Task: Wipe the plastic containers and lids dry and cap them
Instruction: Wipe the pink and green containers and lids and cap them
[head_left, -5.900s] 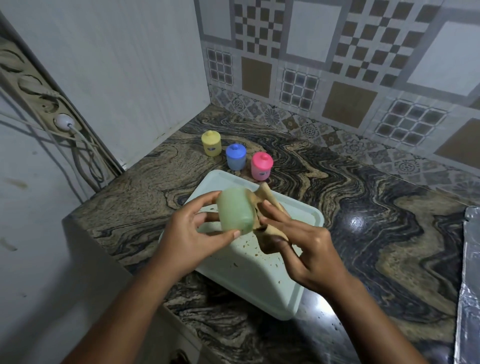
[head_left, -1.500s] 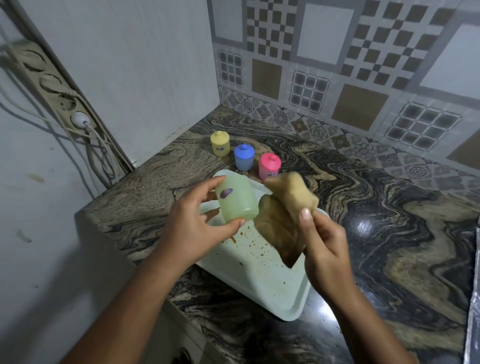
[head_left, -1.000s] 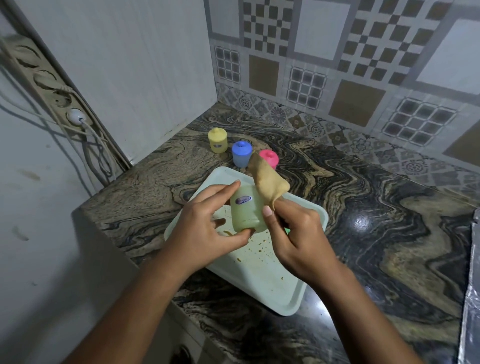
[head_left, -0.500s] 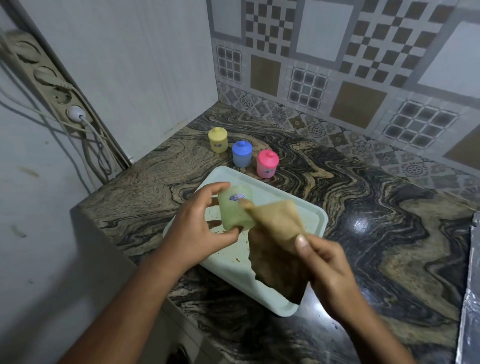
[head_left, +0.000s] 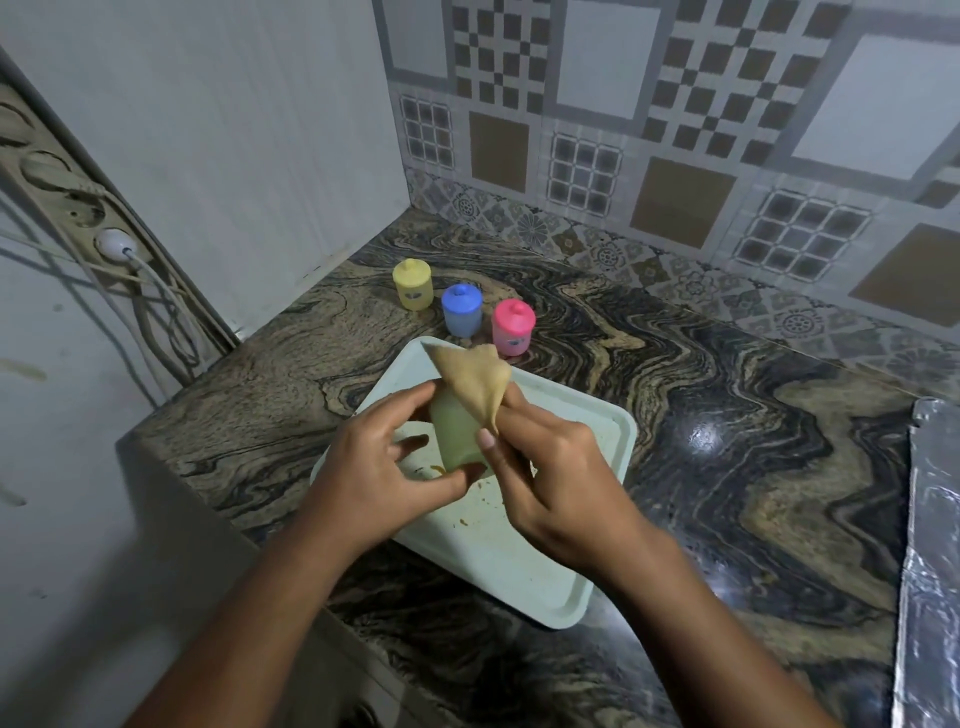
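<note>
Now that the loose cloth (head_left: 475, 384) is back on the green container (head_left: 452, 434), wiping resumes: left grip (head_left: 379, 467) clasps it over the tray (head_left: 519, 561) by the table's (head_left: 727, 467) front-left corner, right grip (head_left: 556, 478) pinches the cloth.

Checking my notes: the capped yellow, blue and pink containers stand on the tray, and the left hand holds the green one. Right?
One slip: the yellow container, blue container and pink container stand on the countertop beyond the tray, not on it, as the head view shows. They are capped, and the left hand does hold the green container.
</note>
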